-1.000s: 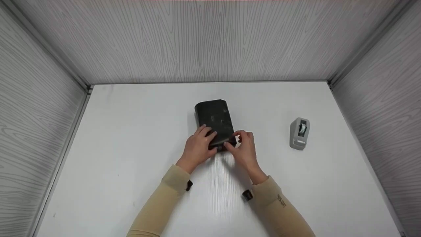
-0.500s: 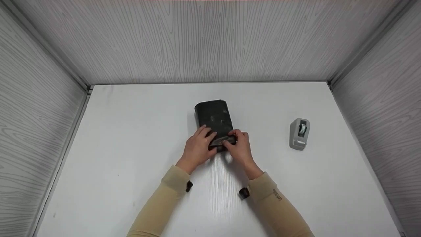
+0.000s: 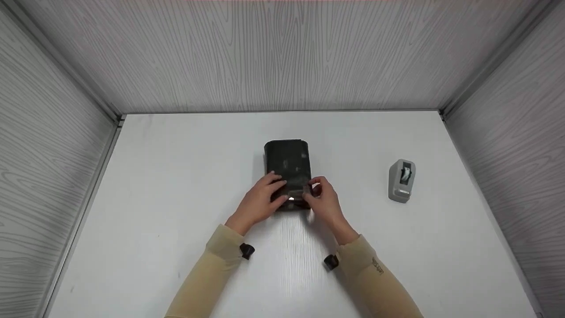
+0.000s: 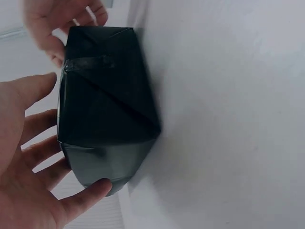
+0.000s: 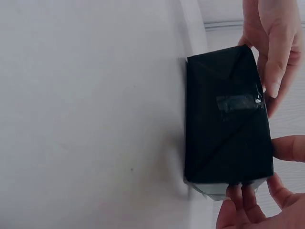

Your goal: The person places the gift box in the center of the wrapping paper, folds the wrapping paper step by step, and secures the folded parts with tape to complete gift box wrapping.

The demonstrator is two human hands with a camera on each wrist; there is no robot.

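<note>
A black wrapped package (image 3: pixel 287 161), shaped like a flat box, lies on the table between both hands. On its folded end, facing me, a strip of clear tape (image 5: pixel 236 102) runs up to the top edge. My left hand (image 3: pixel 258 201) rests on the package's near left part, its fingers spread. My right hand (image 3: pixel 325 203) holds the near right edge, thumb on top and fingers bent against the side. At the package's left side, a folded flap (image 4: pixel 102 167) shows in the left wrist view.
A grey tape dispenser (image 3: pixel 401 181) with a roll in it stands on the right of the white table (image 3: pixel 176 176). Grey wood-grain panels (image 3: pixel 282 57) enclose the table at the back and both sides.
The package has turned straighter and come slightly nearer to me. My left hand has shifted a little left, its thumb now over the top. My right hand has moved slightly along the edge.
</note>
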